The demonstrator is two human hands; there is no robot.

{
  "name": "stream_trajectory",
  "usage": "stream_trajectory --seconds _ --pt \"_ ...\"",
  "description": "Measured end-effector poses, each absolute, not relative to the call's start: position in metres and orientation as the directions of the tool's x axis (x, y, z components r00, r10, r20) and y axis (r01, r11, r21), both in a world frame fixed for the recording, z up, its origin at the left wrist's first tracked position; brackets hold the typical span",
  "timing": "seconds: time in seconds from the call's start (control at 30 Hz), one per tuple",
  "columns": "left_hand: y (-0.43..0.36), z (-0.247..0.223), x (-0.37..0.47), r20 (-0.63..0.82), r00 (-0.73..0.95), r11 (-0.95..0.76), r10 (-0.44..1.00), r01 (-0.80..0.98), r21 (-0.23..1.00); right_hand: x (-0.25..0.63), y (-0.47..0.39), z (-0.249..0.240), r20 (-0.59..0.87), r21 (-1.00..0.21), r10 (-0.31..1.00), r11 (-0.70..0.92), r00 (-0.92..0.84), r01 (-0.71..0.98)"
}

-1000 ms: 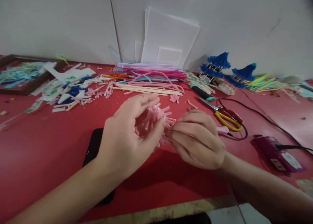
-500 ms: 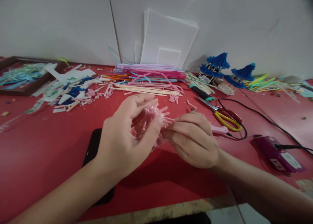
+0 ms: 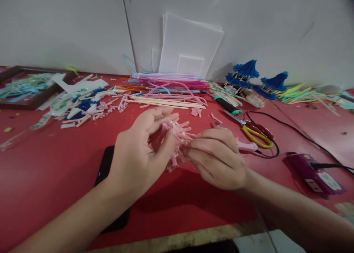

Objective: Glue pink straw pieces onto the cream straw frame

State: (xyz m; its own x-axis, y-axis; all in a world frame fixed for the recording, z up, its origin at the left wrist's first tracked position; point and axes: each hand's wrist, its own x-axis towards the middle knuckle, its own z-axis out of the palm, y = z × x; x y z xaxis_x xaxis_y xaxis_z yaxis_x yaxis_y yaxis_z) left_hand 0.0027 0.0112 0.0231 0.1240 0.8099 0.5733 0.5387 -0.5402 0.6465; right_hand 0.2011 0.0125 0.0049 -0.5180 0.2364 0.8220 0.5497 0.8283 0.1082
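Note:
Between my hands, above the red table (image 3: pixel 177 201), is a pink bundle of short sticks (image 3: pixel 177 150) that fan out from a clustered middle. My left hand (image 3: pixel 143 146) is wrapped round its left side, the thumb lying along the near face. From the right, the fingertips of my right hand (image 3: pixel 215 157) are pinched together at the bundle's edge, by the tips of the sticks. The fingers hide what exactly that pinch holds. A black phone (image 3: pixel 106 164) lies partly under my left wrist.
Behind lie long coloured sticks (image 3: pixel 171 80). Scraps (image 3: pixel 83 102) and a brown frame (image 3: pixel 30 104) are at left. Two blue umbrella-like models (image 3: pixel 246 69), yellow-handled scissors (image 3: pixel 256 135), a pink corded tool (image 3: pixel 247 146) and a purple power box (image 3: pixel 312 172) are at right. White boards (image 3: pixel 190 39) lean on the wall.
My left thumb has drawn back slightly to the left, showing more of the pink sticks. The bundle looks turned a little. My right hand has hardly moved.

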Motion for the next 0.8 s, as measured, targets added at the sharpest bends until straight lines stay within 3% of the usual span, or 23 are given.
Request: stream_trajectory --seconds 0.3,0.5,0.67,0.73,0.8 --pt "0.017 0.019 -0.003 0.617 0.192 -0.628 0.763 0.441 0.641 0.203 0.013 0.002 0.810 0.056 0.269 0.849 -0.521 0.526" --pt "0.018 0.027 -0.010 0.704 -0.031 -0.623 0.709 0.439 0.647 0.210 0.017 0.011 0.823 -0.094 0.302 0.908 -0.481 0.409" --pt "0.019 0.034 -0.021 0.736 0.002 -0.600 0.677 0.582 0.549 0.233 0.030 0.030 0.782 -0.412 0.564 0.788 -0.267 0.457" --pt "0.021 0.034 -0.023 0.752 0.034 -0.623 0.659 0.585 0.520 0.244 0.035 0.034 0.678 -0.463 0.664 0.719 -0.316 0.518" --pt "0.023 0.032 -0.023 0.750 -0.013 -0.642 0.661 0.509 0.574 0.254 0.038 0.032 0.506 -0.427 0.717 0.691 -0.480 0.583"
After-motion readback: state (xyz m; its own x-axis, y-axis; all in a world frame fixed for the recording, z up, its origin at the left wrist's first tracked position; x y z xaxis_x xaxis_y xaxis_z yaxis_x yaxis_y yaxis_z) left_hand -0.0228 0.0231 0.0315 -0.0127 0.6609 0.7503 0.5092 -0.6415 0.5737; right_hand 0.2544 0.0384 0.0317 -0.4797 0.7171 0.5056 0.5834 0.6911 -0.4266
